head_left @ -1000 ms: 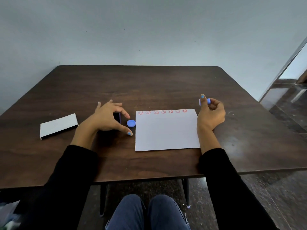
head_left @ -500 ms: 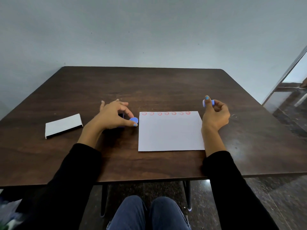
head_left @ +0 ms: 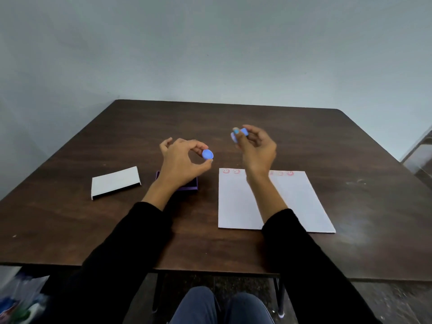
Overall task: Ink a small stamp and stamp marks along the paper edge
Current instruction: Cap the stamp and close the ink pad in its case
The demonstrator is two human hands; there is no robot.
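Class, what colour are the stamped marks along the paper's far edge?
Red smiley marks on white paper, seen from the head camera.

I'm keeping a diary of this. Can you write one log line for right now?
left hand: holds blue cap | right hand: holds blue stamp above paper | far edge: red smiley marks | both raised

A dark wooden table [head_left: 233,122] is seen. On it, a white sheet of paper [head_left: 292,206] is laid at the near right, with red marks [head_left: 226,171] along its far edge. A purple box [head_left: 187,187] is placed left of it, and a white box [head_left: 115,182] farther left.
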